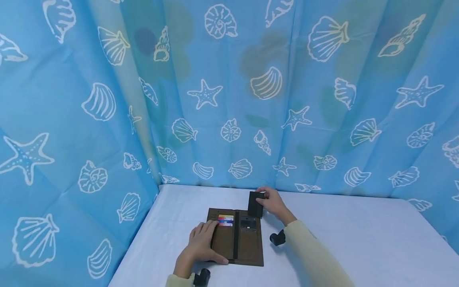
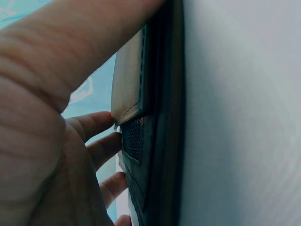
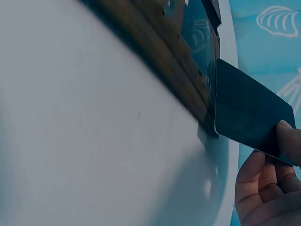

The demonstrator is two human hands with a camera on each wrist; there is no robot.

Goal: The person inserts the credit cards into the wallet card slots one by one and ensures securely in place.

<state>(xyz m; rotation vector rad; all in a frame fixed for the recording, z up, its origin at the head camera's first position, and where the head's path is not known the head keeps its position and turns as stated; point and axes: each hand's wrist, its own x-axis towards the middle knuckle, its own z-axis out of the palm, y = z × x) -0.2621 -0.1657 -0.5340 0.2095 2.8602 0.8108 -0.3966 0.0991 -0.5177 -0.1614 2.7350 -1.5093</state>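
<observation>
A brown long wallet (image 1: 224, 243) lies unfolded on the white table, a dark strip down its middle. Colourful cards (image 1: 226, 220) show in its upper left slots, and a clear window (image 1: 248, 224) sits at the upper right. My left hand (image 1: 203, 242) rests along the wallet's left side, thumb at the near edge; in the left wrist view its spread fingers (image 2: 107, 149) touch the wallet's edge. My right hand (image 1: 273, 203) pinches a black card (image 3: 251, 110) between thumb and fingers. The card stands upright at the wallet's far right corner; whether it touches is unclear.
White cloth covers the table (image 1: 358, 239). A blue curtain (image 1: 229, 99) with shell and starfish prints hangs behind and to the left. Black wrist-worn devices (image 1: 277, 238) sit at both wrists.
</observation>
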